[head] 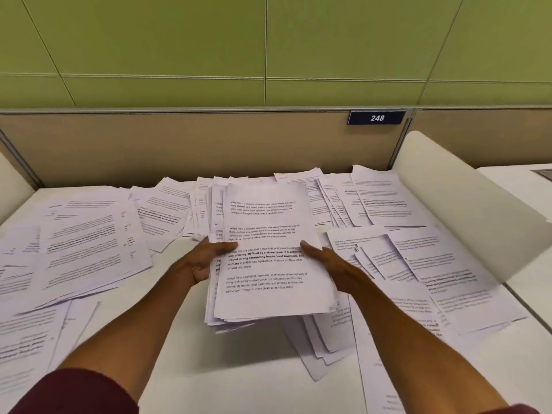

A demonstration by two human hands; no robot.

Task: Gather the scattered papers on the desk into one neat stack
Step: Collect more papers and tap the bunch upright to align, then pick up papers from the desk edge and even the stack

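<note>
On the far left, loose sheets lie fanned and overlapping across the white surface, some running off the edge of view, none of them squared up. Further back, more pages spread towards the beige partition. In the middle, the person holds a thick stack lifted just clear of the surface, with its shadow below it. The left hand grips the stack's left edge, thumb on the top page and fingers curled underneath. The right hand grasps the right edge, thumb on top, while its fingers are hidden under the paper. The stack's edges are still ragged, with lower pages sticking out on the left and at the bottom. Beneath it, to the near right, a few sheets lie skewed on the surface. Further right, another wide scatter reaches a curved white divider. I would judge the job partly done: a good share is gathered, but much paper on both sides is left to collect, and the stack needs tapping even. I see no tray, box or folder, and the hands alone carry the pile.
</note>
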